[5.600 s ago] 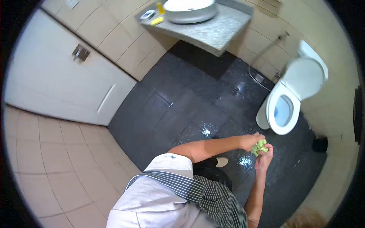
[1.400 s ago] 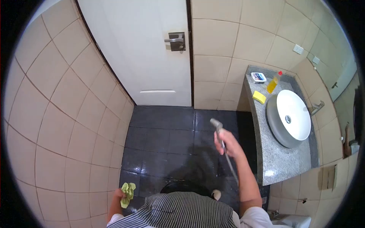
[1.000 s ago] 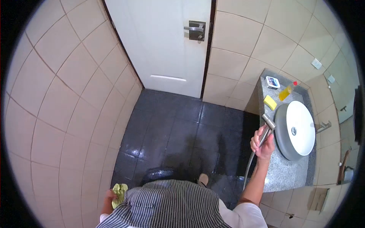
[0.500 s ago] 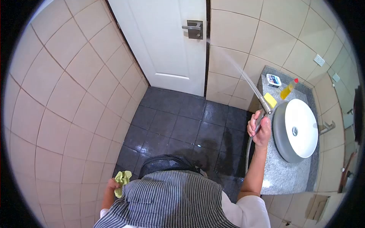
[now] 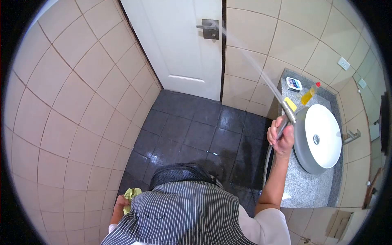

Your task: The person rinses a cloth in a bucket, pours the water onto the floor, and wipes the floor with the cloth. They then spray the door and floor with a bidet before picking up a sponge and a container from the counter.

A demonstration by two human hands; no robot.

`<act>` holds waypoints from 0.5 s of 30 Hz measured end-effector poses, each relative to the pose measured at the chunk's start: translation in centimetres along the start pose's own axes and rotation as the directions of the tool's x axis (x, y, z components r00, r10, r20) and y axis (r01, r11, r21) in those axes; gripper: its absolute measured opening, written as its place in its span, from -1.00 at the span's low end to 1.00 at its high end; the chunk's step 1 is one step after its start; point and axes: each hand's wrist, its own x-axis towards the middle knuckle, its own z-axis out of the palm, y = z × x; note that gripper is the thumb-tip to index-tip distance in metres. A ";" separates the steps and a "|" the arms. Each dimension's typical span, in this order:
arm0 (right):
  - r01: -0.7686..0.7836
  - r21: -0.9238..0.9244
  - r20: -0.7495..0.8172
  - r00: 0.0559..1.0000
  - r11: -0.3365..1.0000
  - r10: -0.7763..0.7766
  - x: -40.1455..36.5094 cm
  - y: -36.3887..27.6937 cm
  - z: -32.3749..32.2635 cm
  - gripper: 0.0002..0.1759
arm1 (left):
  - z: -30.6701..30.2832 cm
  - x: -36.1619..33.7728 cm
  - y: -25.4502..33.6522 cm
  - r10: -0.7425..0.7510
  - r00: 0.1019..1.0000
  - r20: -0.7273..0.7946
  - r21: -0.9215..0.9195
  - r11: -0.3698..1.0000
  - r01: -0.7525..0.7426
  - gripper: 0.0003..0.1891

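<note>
My right hand (image 5: 281,136) is wrapped round the handle of a metal bidet sprayer (image 5: 289,112), raised beside the counter. A jet of water shoots from its nozzle up and left, toward the door handle (image 5: 210,28) on the white door (image 5: 175,45). The sprayer's hose (image 5: 268,163) hangs down below the hand. Low on the left, my left hand (image 5: 121,201) grips a crumpled yellow-green cloth (image 5: 131,195), held at the side of the striped apron (image 5: 183,212).
On the right, a granite counter (image 5: 304,190) carries a round white basin (image 5: 326,139), a yellow sponge (image 5: 290,103), a bottle of yellow liquid (image 5: 310,94) and a small tub (image 5: 293,84). Dark floor tiles (image 5: 192,118) look wet. A tiled wall (image 5: 69,122) rises on the left.
The water jet now reaches the door handle rather than the door's edge beside it. The sprayer's head has tilted a little, with my right hand slightly lower and further right.
</note>
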 end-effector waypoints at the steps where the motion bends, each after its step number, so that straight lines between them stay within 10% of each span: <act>1: -0.058 -0.052 -0.029 0.998 0.997 0.057 -0.1 0.2 -0.1 -0.45 | -0.4 -1.2 0.9 -0.040 0.999 -0.010 -0.130 0.991 0.038 -0.41; 11: -0.127 -0.103 -0.041 0.991 0.987 0.124 -1.5 -0.3 0.4 -0.47 | 2.0 1.8 -1.7 0.086 0.992 -0.096 -0.209 0.972 -0.105 -0.60; 13: -0.077 -0.100 -0.043 0.996 0.992 0.073 -1.3 -0.8 1.0 -0.47 | 2.1 2.5 -2.2 0.211 0.973 -0.091 0.203 0.961 -0.189 -0.61; 15: 0.008 -0.082 -0.046 0.999 0.997 -0.012 -1.2 -1.4 1.5 -0.47 | 2.9 2.7 -3.6 0.194 0.979 -0.069 0.218 0.960 -0.175 -0.61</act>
